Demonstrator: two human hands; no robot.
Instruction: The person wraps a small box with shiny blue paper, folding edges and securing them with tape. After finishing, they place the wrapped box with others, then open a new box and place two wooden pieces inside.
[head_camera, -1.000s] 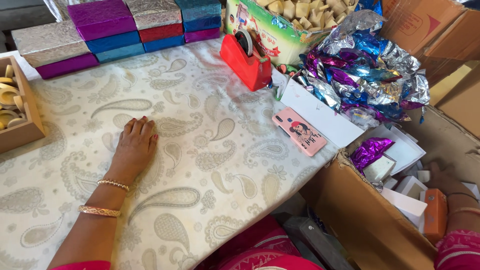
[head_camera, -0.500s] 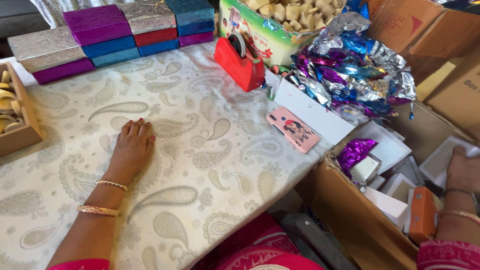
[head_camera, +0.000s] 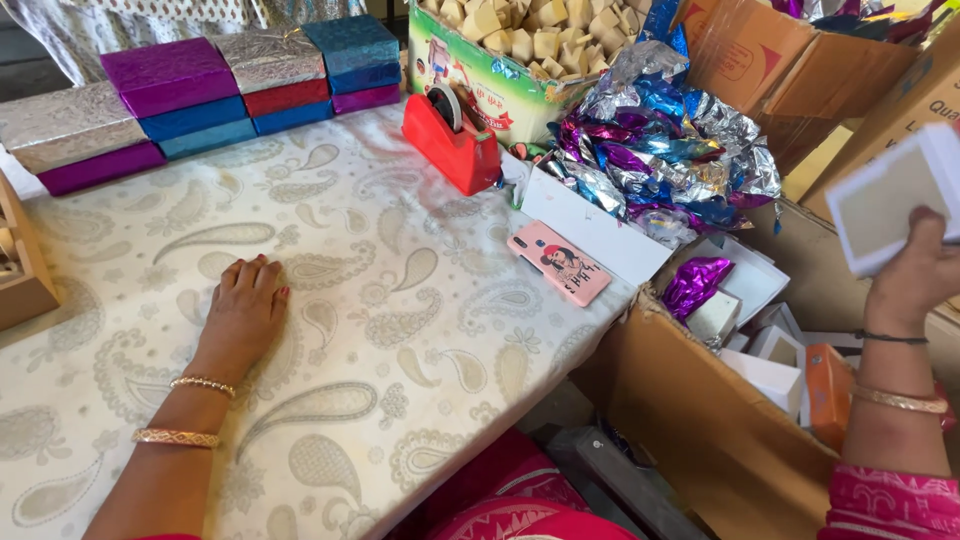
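The left hand (head_camera: 243, 310) lies flat, palm down and fingers together, on the paisley cloth of the desk (head_camera: 400, 330), holding nothing; broad bare cloth spreads all round it, toward the near edge and across to the right edge. The right hand (head_camera: 915, 280) is raised off the desk's right side, closed on a white flat box (head_camera: 895, 195) that tilts in the air above an open cardboard carton (head_camera: 700, 440). That carton stands against the desk's right edge and holds small white boxes (head_camera: 775, 365) and a purple foil piece (head_camera: 695, 285). A pink phone (head_camera: 558, 263) lies just inside the right edge, touching a white tray (head_camera: 590, 225) that juts past it. Along the far edge run stacked coloured boxes (head_camera: 200, 95), then a red tape dispenser (head_camera: 452, 140) near the far right corner, beside a heap of shiny foil wrappers (head_camera: 660, 150) and a carton of pale cubes (head_camera: 510, 50). A wooden box (head_camera: 22, 280) sits at the left edge
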